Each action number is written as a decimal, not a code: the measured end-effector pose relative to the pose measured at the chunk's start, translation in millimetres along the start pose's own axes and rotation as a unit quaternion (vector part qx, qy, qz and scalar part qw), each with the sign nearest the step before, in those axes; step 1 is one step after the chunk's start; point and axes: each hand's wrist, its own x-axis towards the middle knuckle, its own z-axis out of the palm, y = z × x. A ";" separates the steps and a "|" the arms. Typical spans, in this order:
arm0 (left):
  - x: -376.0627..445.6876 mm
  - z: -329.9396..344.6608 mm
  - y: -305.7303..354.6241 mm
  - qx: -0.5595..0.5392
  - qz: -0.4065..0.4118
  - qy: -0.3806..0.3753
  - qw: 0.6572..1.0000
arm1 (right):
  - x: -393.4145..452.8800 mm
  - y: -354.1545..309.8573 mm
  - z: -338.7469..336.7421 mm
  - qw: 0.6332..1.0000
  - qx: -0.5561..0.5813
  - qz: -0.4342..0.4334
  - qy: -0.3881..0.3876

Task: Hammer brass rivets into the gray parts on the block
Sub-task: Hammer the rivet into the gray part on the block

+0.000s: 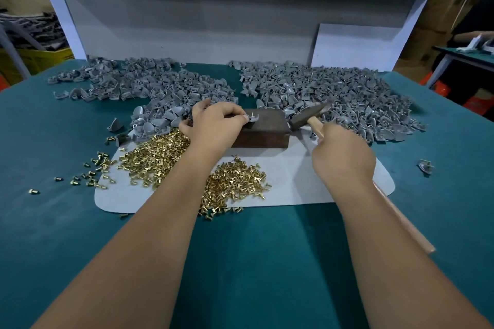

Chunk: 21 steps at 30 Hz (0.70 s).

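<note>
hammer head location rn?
In the head view, the hammer head is right of centre, just off the right end of the brown block, raised in front of the right-hand gray parts pile. The right hand grips its wooden handle.

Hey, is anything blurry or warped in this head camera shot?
Head view: the hammer head is smeared by motion blur; the left hand and block stay sharp; wide-angle distortion bends the table edges and the shelf above; lighting is even, with soft shadows.
</note>
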 end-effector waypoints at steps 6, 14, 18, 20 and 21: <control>-3.2 -1.9 2.7 -0.003 -0.004 -0.008 1.000 | -2.6 -6.0 0.9 0.997 -0.048 -0.037 0.052; -6.5 -1.1 3.3 -0.004 0.042 0.023 0.999 | 13.8 -63.5 5.1 0.968 0.170 -0.182 -0.029; -5.6 -0.8 2.2 0.017 0.065 0.029 0.997 | 25.9 -74.8 22.3 0.961 0.196 -0.188 -0.051; -3.9 -0.1 -0.3 0.032 0.067 0.028 0.997 | 24.3 -73.7 29.3 0.962 0.198 -0.188 -0.011; -3.3 0.1 -0.5 0.032 0.071 0.028 0.997 | 23.3 -72.7 31.4 0.961 0.202 -0.188 0.005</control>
